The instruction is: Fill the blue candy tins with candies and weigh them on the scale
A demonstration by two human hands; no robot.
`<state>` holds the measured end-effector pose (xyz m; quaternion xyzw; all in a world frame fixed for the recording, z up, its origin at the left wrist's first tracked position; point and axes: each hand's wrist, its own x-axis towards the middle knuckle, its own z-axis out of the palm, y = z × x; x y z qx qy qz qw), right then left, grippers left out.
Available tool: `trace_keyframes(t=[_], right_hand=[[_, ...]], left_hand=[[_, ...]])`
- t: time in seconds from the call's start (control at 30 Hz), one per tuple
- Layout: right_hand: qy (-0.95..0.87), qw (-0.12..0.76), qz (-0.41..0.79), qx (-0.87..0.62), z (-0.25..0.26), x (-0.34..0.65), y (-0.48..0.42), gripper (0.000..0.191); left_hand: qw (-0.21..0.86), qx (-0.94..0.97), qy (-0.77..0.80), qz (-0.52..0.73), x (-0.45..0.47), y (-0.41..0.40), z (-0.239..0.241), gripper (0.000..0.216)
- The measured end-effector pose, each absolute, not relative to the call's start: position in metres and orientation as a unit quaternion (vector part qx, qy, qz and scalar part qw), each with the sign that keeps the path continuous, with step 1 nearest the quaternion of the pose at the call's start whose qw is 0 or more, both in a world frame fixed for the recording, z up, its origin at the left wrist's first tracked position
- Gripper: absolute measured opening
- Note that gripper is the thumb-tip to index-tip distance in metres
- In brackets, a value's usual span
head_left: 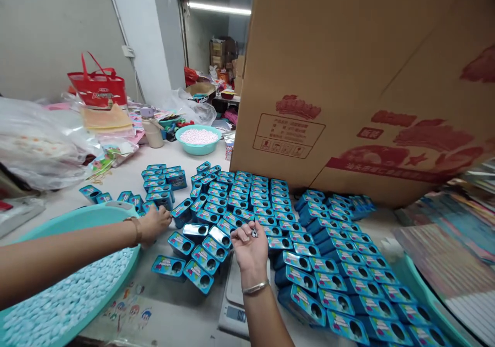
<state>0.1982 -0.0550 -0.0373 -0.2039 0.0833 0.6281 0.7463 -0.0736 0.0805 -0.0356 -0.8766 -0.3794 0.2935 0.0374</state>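
Many small blue tins (211, 257), each with a dark round hole in its top, stand close together across the table. My left hand (154, 226) reaches over the basin's edge among the left-hand tins, its fingers bent together; what they hold, if anything, is hidden. Palm up over the middle of the tins, my right hand (250, 249) has its fingers curled round a few small pale pieces (254, 232). Beneath that wrist lies a white digital scale (235, 313), partly covered by the forearm. A turquoise basin (131, 264) full of pale blue pieces sits under my left arm.
A large cardboard box (348, 79) rises behind the tins. A smaller turquoise bowl (198, 148) of pale pink pieces stands farther back, beside a bottle (152, 130). Plastic bags (38, 146) and a red bag (98, 86) are at left; another turquoise container (419, 280) is at right.
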Motion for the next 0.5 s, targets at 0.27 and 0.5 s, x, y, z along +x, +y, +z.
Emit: trace_keyframes(t=[0.27,0.5], right_hand=[[0.112,0.765,0.610,-0.174,-0.036,0.217,-0.074,0.023],[0.109,0.768,0.604,-0.184,-0.035,0.216,-0.079,0.021]], left_hand=[[0.140,-0.858,-0.382,0.315,-0.069,0.080,-0.046,0.046],[0.122,-0.877,-0.326,0.332,-0.074,0.098,-0.040,0.028]])
